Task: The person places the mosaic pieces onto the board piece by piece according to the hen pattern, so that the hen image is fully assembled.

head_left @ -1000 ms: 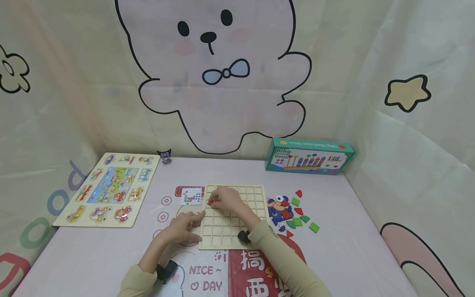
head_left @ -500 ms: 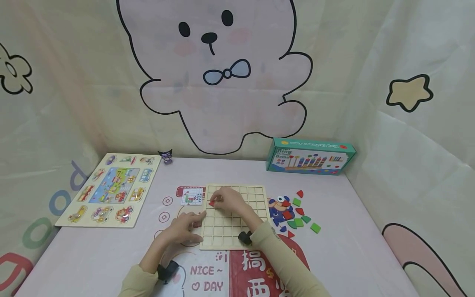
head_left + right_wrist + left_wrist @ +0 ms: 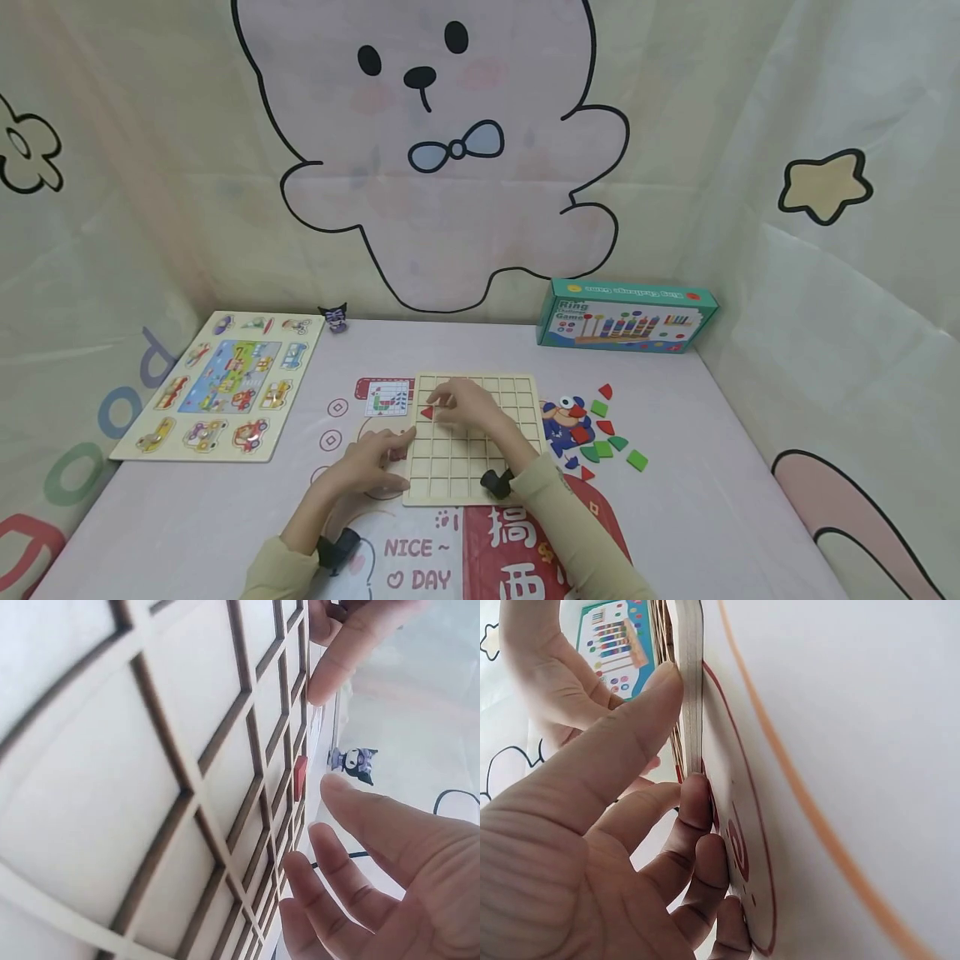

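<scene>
Lightly, the right hand [image 3: 467,404] hovers over the grid board [image 3: 461,487], thumb and fingertips apart and holding nothing; just beside them, the red piece [image 3: 427,412] sits in the leftmost column, in the board's upper half. The left hand [image 3: 366,462] is spread along the left edge, index finger and thumb touching it. Near that edge is a small pattern card [image 3: 387,398]. On the mat [image 3: 416,563], pink lettering reads "NICE ~ DAY", with white Chinese characters on red. Loose pieces [image 3: 603,449], red and green, lie right of the board. Farther back, a teal box [image 3: 626,321] reads "Ring Challenge Game", upside down on its top face.
</scene>
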`<action>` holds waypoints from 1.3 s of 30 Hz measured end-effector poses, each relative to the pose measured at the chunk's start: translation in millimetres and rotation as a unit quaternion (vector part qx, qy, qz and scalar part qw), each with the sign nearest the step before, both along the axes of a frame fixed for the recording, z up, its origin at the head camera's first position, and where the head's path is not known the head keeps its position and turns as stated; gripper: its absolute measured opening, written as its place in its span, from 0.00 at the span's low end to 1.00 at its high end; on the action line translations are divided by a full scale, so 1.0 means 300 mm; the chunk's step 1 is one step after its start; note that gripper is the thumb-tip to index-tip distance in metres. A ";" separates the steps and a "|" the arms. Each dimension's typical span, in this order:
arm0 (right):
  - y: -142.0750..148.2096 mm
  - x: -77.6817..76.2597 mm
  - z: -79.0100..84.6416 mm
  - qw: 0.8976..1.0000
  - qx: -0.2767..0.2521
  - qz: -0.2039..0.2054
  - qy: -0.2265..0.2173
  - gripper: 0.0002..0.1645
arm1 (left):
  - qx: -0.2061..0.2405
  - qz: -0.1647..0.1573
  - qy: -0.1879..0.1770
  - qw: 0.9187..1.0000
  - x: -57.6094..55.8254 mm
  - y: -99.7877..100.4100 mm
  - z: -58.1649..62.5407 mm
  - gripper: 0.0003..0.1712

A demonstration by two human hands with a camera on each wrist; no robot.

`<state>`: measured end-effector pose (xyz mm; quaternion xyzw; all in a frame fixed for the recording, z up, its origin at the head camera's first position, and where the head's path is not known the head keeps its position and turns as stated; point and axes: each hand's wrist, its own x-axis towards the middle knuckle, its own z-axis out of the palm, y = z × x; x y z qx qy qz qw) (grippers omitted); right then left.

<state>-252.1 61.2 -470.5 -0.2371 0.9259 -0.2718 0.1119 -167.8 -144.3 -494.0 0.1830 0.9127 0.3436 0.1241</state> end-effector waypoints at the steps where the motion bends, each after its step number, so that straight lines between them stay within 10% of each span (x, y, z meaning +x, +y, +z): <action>1: 0.003 0.002 0.000 1.000 -0.002 -0.001 0.000 0.14 | 0.000 0.000 0.000 1.000 0.000 0.000 0.000 0.47; 39: 0.383 0.009 -0.005 0.989 -0.061 -0.120 0.068 0.12 | 0.009 0.008 0.004 1.000 0.000 -0.004 -0.018 0.47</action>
